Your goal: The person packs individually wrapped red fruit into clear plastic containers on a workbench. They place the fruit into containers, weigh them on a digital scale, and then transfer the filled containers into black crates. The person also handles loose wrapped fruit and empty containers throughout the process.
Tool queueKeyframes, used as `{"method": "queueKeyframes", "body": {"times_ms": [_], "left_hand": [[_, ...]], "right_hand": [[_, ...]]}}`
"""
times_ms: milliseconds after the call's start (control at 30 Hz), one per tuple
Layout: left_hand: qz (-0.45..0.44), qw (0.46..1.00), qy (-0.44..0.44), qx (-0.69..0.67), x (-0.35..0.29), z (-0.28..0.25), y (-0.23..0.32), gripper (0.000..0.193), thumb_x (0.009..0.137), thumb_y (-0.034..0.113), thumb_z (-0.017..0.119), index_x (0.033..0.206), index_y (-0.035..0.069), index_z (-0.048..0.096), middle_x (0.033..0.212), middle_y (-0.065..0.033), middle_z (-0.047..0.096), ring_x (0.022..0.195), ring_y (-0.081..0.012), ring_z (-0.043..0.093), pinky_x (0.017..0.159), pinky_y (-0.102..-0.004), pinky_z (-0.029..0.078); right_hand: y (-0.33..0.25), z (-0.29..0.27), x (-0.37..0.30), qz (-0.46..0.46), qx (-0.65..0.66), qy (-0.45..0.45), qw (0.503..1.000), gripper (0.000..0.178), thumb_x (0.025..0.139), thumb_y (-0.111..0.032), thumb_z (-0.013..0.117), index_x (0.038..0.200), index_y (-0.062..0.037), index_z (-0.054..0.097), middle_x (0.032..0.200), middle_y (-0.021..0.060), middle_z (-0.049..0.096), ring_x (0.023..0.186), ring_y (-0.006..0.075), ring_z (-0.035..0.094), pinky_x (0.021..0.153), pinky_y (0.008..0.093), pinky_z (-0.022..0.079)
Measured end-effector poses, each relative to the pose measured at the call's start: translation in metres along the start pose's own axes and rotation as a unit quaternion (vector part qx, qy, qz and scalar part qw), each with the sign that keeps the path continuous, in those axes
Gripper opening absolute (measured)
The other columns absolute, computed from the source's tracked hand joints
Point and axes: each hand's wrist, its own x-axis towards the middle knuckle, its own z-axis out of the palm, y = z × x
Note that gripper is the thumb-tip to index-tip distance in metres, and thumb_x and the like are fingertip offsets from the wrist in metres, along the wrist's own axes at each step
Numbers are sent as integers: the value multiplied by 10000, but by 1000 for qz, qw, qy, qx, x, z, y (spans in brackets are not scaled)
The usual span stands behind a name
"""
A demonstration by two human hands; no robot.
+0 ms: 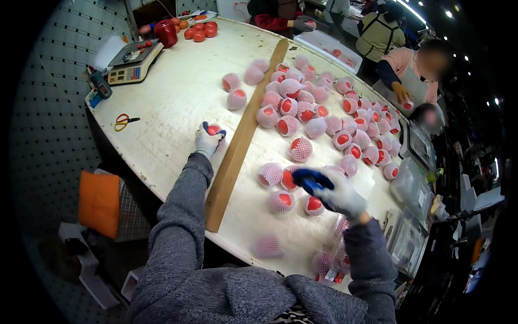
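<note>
No text legible; scale panel [127,74] markings too small.

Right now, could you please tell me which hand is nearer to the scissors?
Left: the left hand is right of the scissors; the right hand is farther right, beyond the wooden strip.

Most fruits [290,88] on the table [172,102] right of the strip [237,154], scissors [122,122] and scale [133,66] left.

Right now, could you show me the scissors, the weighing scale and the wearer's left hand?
Scissors [128,120]: head view, near the pivot, where handles meet blades.
Weighing scale [125,75]: head view, on its front panel.
Left hand [206,143]: head view, on the glove's white back.
</note>
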Motion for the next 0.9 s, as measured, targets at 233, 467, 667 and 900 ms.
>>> {"method": "queueKeyframes", "body": {"times_ms": [233,467,667,900], "left_hand": [[340,859,-301,-237,-36,-15,131,682,780,274,667,1320,3,350,1282,-161,449,1180,-239,448,1003,-332,350],[175,977,-7,125,155,14,120,850,694,382,705,1365,61,294,1341,-219,351,1208,-375,399,979,-398,376],[74,937,-130,316,231,72,103,959,616,398,752,1400,145,260,1405,-195,271,1251,-378,344,1010,-433,347],[19,998,-10,57,269,96,46,847,632,301,788,1339,132,352,1126,-158,524,991,-277,574,828,-374,496]], "right_hand": [[69,48,128,-96,531,107,835,590,882,-250,565,1362,-42,290,1308,122,413,1137,236,493,985,331,388],[125,18,137,33,692,140,708,552,880,-453,480,1263,-58,443,1231,165,510,1114,319,510,976,502,376],[142,10,149,31,727,152,669,548,910,-418,446,1261,3,434,1210,175,515,1094,281,521,948,429,419],[165,14,159,84,666,157,724,570,899,-466,421,1171,29,505,1003,180,617,858,286,613,767,408,512]]}}
